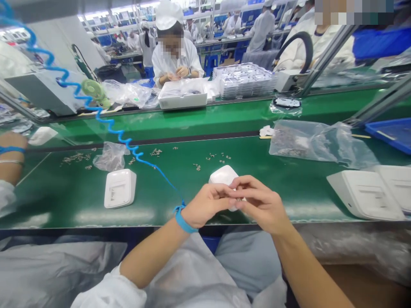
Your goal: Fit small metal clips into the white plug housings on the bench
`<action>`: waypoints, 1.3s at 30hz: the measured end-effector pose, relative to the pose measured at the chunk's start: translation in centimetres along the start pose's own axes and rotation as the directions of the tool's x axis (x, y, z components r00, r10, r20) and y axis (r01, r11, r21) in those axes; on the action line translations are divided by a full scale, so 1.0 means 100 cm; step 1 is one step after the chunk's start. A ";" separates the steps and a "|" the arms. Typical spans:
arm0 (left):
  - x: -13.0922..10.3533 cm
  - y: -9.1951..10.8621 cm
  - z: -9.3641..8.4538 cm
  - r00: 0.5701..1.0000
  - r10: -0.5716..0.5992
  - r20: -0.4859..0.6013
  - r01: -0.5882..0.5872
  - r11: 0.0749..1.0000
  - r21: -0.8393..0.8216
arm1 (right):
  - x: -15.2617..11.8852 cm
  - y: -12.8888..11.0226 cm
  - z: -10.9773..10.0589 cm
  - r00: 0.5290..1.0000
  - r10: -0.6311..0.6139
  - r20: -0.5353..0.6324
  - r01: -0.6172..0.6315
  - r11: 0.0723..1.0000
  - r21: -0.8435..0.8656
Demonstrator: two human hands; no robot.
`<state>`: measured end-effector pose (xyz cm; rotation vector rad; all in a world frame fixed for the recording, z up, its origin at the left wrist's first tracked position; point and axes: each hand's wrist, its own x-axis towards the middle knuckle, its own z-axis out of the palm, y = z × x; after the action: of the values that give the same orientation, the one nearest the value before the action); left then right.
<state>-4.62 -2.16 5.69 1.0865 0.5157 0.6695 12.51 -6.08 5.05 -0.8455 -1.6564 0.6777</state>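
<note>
My left hand (205, 205) and my right hand (266, 204) meet at the fingertips just above a white plastic housing (222, 174), which lies partly hidden beneath them. The fingers of both are pinched together; whatever sits between them is too small or too covered to make out. Around my left wrist goes a blue wrist strap (185, 220) with a coiled blue cord (111, 124) running up to the left. Small metal pieces (197, 167) lie scattered on the green bench beyond the housing. A second white housing (120, 188) with slots rests to the left.
More white housings (366, 192) stand at the right edge. Behind them are a clear bag of small parts (289, 141) and a blue tray (391, 132). A crumpled plastic bag (111, 156) lies left. Across the bench sits a co-worker (176, 55); another person's arm (11, 162) reaches in at left.
</note>
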 end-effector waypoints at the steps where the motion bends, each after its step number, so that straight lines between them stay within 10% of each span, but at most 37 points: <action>1: 0.000 -0.003 0.003 1.000 -0.014 0.018 0.014 0.999 -0.033 | -0.002 0.000 0.000 1.000 0.012 -0.023 -0.011 0.999 0.049; 5: 0.002 -0.020 0.008 0.982 0.144 -0.124 -0.113 0.967 0.228 | -0.013 0.001 -0.007 0.984 0.010 -0.180 -0.007 1.000 0.018; 7: 0.003 -0.037 0.012 0.839 0.396 -0.373 -0.118 0.803 0.585 | -0.016 0.002 -0.014 0.973 0.014 -0.230 -0.042 0.992 -0.121; 10: 0.004 -0.064 0.016 0.622 0.613 -0.487 0.178 0.495 0.851 | -0.016 0.005 -0.026 0.990 0.011 -0.141 -0.062 0.929 -0.365; 14: 0.005 -0.071 0.008 0.724 0.515 -0.459 0.332 0.323 0.886 | -0.007 0.011 -0.032 0.996 -0.039 0.082 0.077 0.840 -0.537; 20: 0.001 -0.043 -0.035 0.921 0.334 -0.199 0.099 0.294 0.951 | 0.015 0.022 -0.018 0.936 0.004 0.351 0.220 0.772 -0.596; 26: 0.000 -0.048 -0.054 0.802 0.508 -0.313 0.069 0.442 0.894 | 0.033 0.041 0.009 0.860 0.019 0.510 0.349 0.707 -0.615; 39: 0.000 -0.051 -0.051 0.786 0.494 -0.372 0.106 0.486 0.868 | 0.037 0.042 0.025 0.831 0.124 0.542 0.291 0.733 -0.615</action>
<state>-6.84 -0.50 -0.97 1.9421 1.4007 1.0195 10.32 -0.66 3.27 -1.1375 -2.5495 0.2173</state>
